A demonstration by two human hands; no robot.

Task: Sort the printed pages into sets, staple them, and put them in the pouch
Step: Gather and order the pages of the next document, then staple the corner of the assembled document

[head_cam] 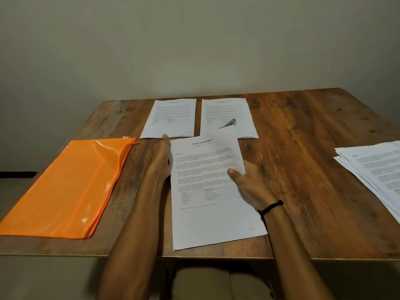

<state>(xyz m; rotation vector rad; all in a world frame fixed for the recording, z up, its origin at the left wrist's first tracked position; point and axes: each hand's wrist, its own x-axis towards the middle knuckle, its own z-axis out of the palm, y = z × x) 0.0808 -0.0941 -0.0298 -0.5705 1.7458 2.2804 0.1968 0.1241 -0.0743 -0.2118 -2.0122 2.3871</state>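
The sorting step is judged to be in hand: the Sample Health Report set (212,213) is being squared up at the near middle of the wooden table (303,126), and it is framed by both hands. The left hand (161,156) is laid along the sheet's left edge, fingers straight and pressed together, tips just at the near edge of the far-left set (171,118). The right edge is pinched by the right hand (246,182), thumb on top of the print. The fingers beneath are hidden, and the top right corner is lifted a little.

Whether a staple is in yet cannot be told. Stapling is probably called for next. The stapler (228,123) is lying on the far-right set (225,109), just beyond the raised corner, so a short forward reach would be needed. The orange zip pouch (65,187) is laid flat at the left, and a loose pile of printed pages (372,169) is fanned out at the right edge, seemingly unsorted.
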